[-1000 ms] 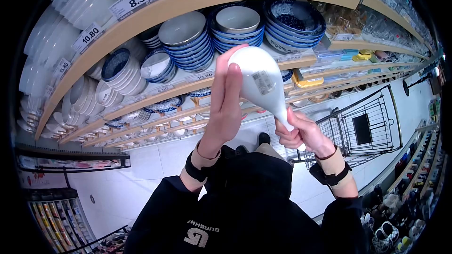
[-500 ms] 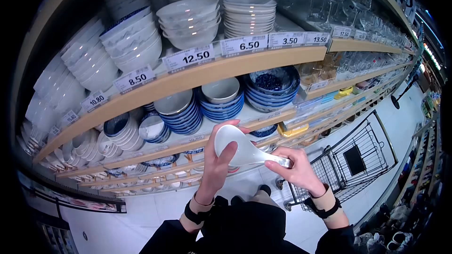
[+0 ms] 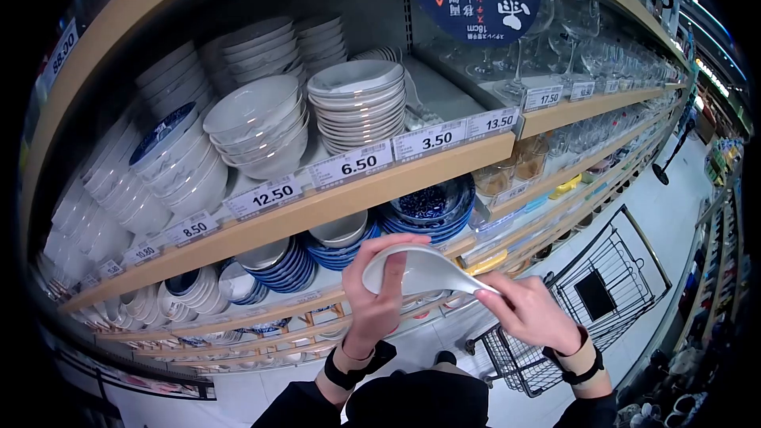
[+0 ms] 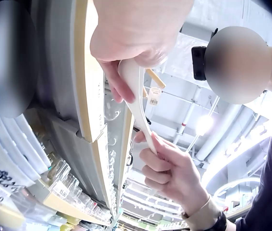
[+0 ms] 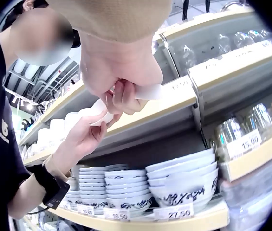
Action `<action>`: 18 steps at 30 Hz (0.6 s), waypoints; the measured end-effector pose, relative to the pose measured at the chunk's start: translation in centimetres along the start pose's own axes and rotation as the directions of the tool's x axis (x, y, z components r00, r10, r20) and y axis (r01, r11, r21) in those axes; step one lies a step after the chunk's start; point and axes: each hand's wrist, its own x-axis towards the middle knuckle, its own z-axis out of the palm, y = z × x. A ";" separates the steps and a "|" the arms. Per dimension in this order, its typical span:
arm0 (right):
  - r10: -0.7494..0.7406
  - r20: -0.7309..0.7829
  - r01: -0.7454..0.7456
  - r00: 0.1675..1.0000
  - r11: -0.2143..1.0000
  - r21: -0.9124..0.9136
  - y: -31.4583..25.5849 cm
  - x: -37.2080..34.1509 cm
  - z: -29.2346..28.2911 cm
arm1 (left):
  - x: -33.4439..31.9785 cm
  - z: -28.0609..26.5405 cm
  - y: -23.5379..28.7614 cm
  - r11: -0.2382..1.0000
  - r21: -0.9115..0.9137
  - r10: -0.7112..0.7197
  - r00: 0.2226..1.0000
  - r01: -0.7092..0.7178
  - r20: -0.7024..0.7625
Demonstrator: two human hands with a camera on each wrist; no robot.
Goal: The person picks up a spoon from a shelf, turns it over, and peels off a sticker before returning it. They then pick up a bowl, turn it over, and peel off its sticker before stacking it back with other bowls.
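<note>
Pinching the spoon [image 3: 424,272], right-hand fingers [image 3: 501,309] partly hide its handle [image 3: 473,282].

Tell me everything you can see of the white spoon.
The white spoon looks like glossy ceramic: a rounded bowl narrowing to a handle. It is held in the air before the shelves, hollow side showing in the head view. The left hand grips the bowl, thumb over its inside; the right hand pinches the handle.

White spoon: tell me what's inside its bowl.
The left hand has its thumb inside the bowl of the white spoon; the visible inner surface beside it looks bare. The patch beneath the thumb is covered.
</note>
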 end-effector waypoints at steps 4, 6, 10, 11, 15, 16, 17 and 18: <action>0.066 -0.152 -0.072 0.986 0.997 -0.036 -0.4 1.1 -4.6 | 3.5 2.5 0.4 0.980 0.079 0.189 0.980 -0.183 -0.066; 0.129 -0.191 -0.139 0.973 0.990 -0.038 -1.0 1.9 -7.2 | 5.3 3.7 0.1 0.940 0.066 0.341 0.933 -0.336 -0.114; 0.249 -0.286 -0.247 0.925 0.968 0.044 -1.3 4.0 -10.4 | 7.9 4.5 -0.7 0.745 0.368 0.586 0.809 -0.556 0.036; 0.287 -0.303 -0.270 0.909 0.958 0.096 -1.4 4.6 -11.0 | 8.4 4.8 -0.8 0.700 0.425 0.591 0.800 -0.574 0.107; 0.350 -0.266 -0.328 0.898 0.936 0.124 -1.8 7.4 -13.3 | 10.1 5.9 -0.6 0.525 0.618 0.541 0.790 -0.585 0.288; 0.350 -0.266 -0.333 0.898 0.937 0.109 -1.8 8.1 -13.5 | 10.4 6.2 -0.7 0.491 0.646 0.532 0.788 -0.584 0.308; 0.348 -0.266 -0.336 0.899 0.937 0.092 -1.8 8.8 -13.6 | 10.6 6.3 -0.8 0.491 0.663 0.502 0.806 -0.565 0.315; 0.347 -0.267 -0.340 0.899 0.937 0.076 -1.9 9.6 -13.7 | 10.9 6.5 -0.9 0.484 0.674 0.491 0.810 -0.559 0.319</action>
